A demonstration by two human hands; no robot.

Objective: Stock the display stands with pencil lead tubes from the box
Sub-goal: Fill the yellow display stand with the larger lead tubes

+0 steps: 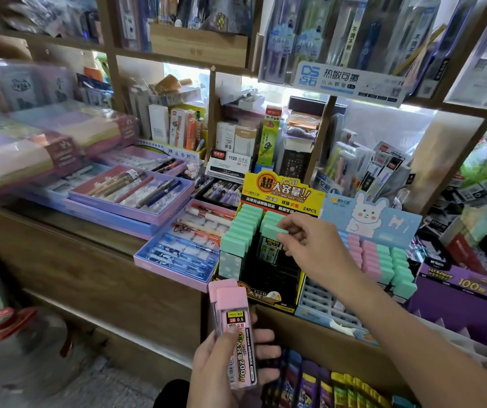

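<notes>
Here the right hand (310, 245) pinches a green-capped lead tube (271, 240) upright, long axis vertical, directly over the yellow display stand (280, 189)'s open slots, while the left hand (230, 360), nearer the body, grips spare pink-capped lead tubes (233, 322)

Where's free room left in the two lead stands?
Black stand: its right column below the green-capped tube in the right hand is empty; left column full. Blue rabbit stand: front-left slots bare, rear rows packed. Left hand holds pink-capped tubes.
</notes>
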